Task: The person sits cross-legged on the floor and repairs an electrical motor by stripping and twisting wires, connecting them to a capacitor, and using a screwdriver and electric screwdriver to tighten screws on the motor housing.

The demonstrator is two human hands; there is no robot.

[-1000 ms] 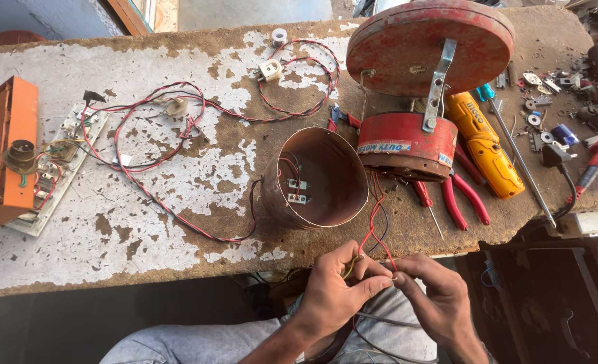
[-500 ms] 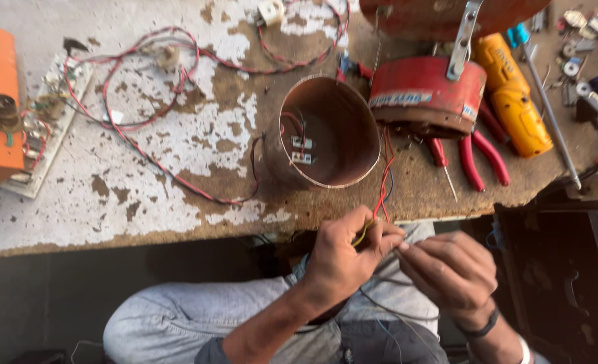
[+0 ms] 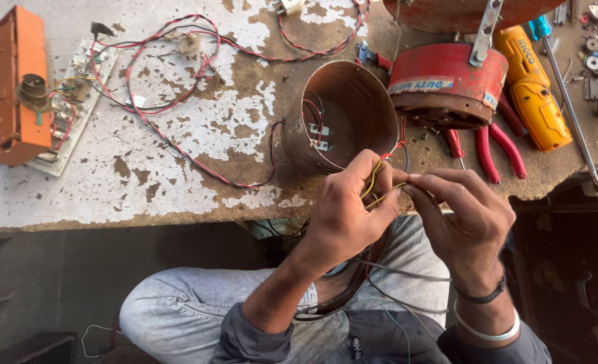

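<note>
1. Both hands meet at the counter's [image 3: 177, 195] front edge: left hand [image 3: 343, 212] and right hand [image 3: 464, 216] each have the grip closed, pinching one thin yellow wire [image 3: 374, 191] between fingertips.
2. Just behind them lies one open brown metal cylinder [image 3: 353, 114], on its side.
3. Right of it: one red motor housing [image 3: 447, 84], one red-handled pliers [image 3: 494, 145], one yellow tool [image 3: 535, 91].
4. Far left: one orange box [image 3: 12, 87].

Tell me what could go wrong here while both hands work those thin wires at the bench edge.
The yellow wires pinched between the left hand and right hand look thin; hard twisting could snap a strand. They seem to lead toward the open metal cylinder by the bench edge, so a tug might drag it off. Loose red wires nearby could snag.
</note>
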